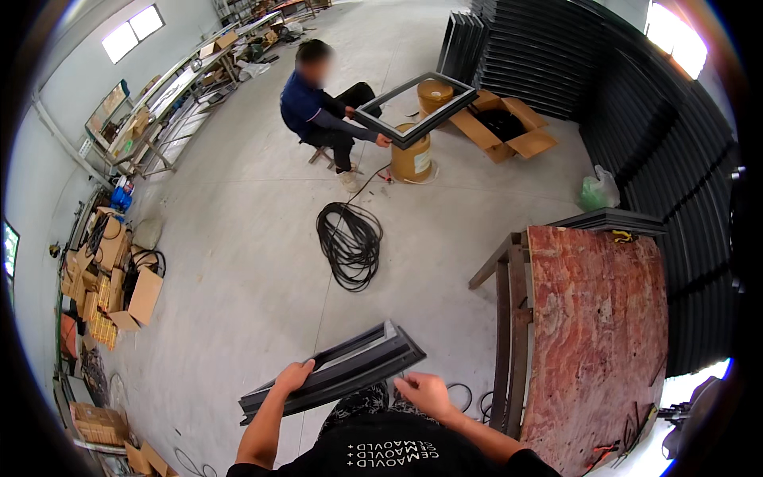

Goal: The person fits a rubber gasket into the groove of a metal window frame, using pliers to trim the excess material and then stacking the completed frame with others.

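A dark grey rectangular frame (350, 370), seen nearly edge-on, is tilted in front of my body above my lap. My left hand (294, 377) is closed round its near long side, thumb on top. Just below the frame's right corner, my right hand (425, 395) is closed in a pinch. Whatever sits between those fingertips is too small to make out. Farther off, a seated person (314, 111) holds a similar dark frame (413, 143) with both hands over two tan buckets (411, 163).
A red worn-topped table (596, 318) stands at my right, with tools near its front edge. Stacked dark frames (540, 63) line the right and back. A coiled black hose (350, 246) lies on the floor ahead. Cardboard boxes (143, 294) crowd the left wall; an open carton (536, 143) sits by the buckets.
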{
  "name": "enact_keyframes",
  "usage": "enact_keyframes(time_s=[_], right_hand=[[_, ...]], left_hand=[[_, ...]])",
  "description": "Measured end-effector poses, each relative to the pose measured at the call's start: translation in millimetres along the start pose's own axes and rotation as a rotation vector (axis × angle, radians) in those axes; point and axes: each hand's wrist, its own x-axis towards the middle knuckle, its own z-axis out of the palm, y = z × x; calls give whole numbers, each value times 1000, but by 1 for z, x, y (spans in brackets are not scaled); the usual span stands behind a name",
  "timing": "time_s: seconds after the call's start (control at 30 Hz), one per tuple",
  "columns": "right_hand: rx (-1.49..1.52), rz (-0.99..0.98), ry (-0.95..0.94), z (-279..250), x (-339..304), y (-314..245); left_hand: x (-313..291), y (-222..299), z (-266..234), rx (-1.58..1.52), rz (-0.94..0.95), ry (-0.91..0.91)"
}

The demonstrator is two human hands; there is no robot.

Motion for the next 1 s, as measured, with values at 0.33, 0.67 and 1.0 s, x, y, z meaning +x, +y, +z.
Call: enact_keyframes(time_s=[0.33, 0.67, 1.0], right_hand=[[1174, 363, -372, 6, 160, -6], [1372, 228, -145, -126, 266, -36], [1135, -49, 288, -405, 317, -8]], left_hand=[[61, 148, -80, 117, 198, -53], [136, 331, -156, 118, 360, -158], [175, 664, -137, 20, 605, -304]])
